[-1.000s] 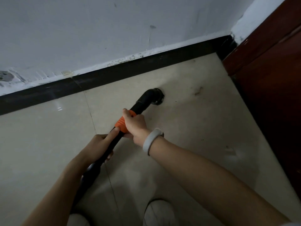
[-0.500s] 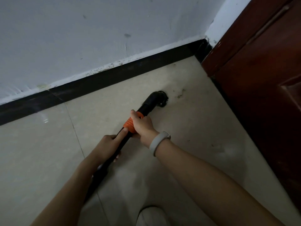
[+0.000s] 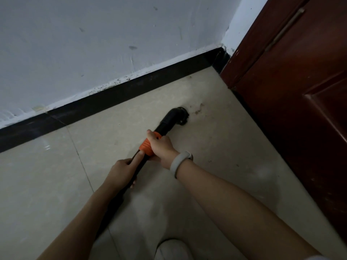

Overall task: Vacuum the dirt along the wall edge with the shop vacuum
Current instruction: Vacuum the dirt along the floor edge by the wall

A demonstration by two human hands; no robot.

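Observation:
A black vacuum hose [image 3: 131,177] with an orange collar [image 3: 147,147] runs up from under my arms to a curved black nozzle [image 3: 174,117] whose mouth rests on the beige tile floor. My right hand [image 3: 161,145] grips the orange collar from above. My left hand [image 3: 122,171] grips the hose just behind it, index finger laid along the tube. A patch of brownish dirt [image 3: 198,108] lies on the floor just right of the nozzle, a little in front of the black baseboard [image 3: 131,91].
A white wall [image 3: 112,44] rises above the baseboard. A dark red wooden door [image 3: 300,91] with a metal handle [image 3: 283,29] closes the right side, meeting the wall at the corner. My white shoe [image 3: 172,249] stands at the bottom edge.
The nozzle has slid right along the floor toward the dirt patch and the door corner. Both hands keep the same grip on the hose.

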